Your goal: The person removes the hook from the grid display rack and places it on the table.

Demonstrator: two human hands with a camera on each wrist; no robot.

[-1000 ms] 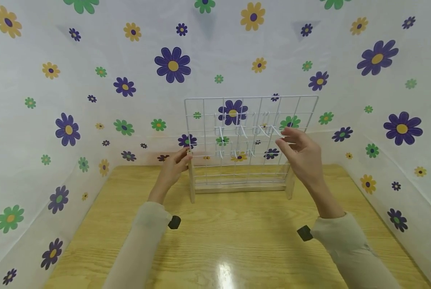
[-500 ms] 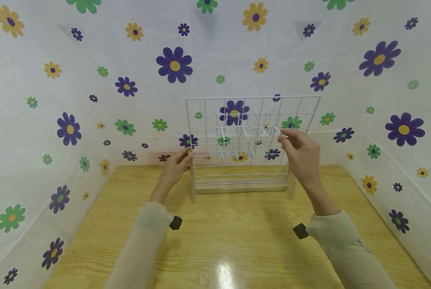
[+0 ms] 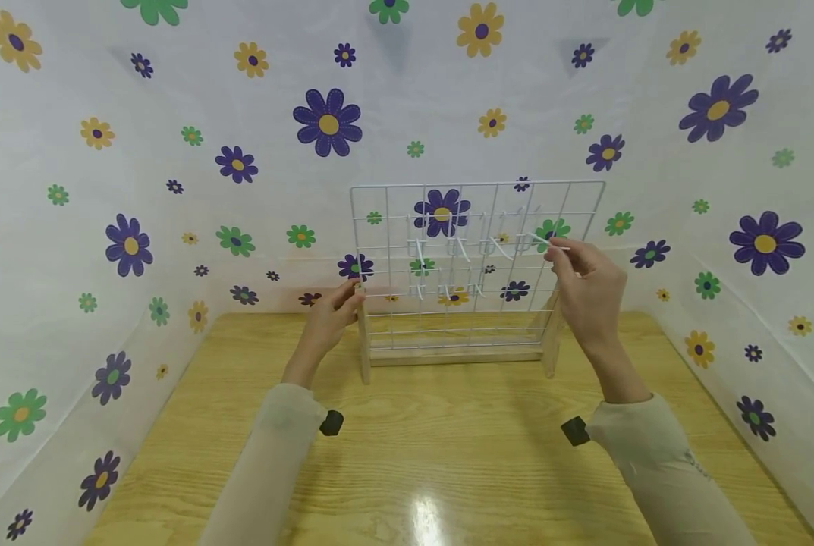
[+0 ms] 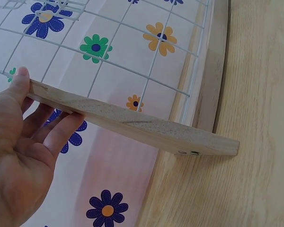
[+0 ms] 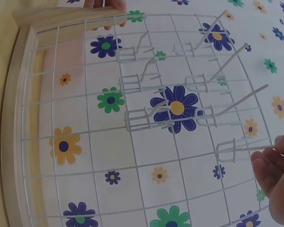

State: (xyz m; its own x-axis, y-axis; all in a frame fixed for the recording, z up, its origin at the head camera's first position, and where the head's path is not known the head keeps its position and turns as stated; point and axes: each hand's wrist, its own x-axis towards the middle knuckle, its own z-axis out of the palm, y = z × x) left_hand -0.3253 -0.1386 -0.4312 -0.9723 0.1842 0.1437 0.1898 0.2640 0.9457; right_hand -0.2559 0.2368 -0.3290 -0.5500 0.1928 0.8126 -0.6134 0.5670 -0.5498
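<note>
Head view: a white wire grid (image 3: 476, 184) stands in a wooden stand (image 3: 454, 355) on a wood-grain table (image 3: 393, 470), with one hand at each side of it. The left hand (image 3: 326, 318) has its grip closed on the upper end of the stand's left upright (image 4: 132, 120), thumb on one side of the wood and fingers on the other, the gap between them no wider than the upright. The right hand (image 3: 591, 292) has its grip drawn down to a narrow pinch, thumb and forefinger holding the outer end of the arm of a white hook (image 5: 250, 149). This held hook is at the right end of the upper row, its base up against the grid; whether it is latched on a wire cannot be told. Three more upper hooks (image 5: 242, 100) line up to its left on the grid, their arms slanting outward. Below them hang three lower hooks (image 5: 143, 71) with shorter-looking arms. Behind the grid is a white flowered backdrop (image 3: 407, 91). Near each light sleeve cuff shows a small black block, one at the left wrist (image 3: 331, 422), one at the right.
</note>
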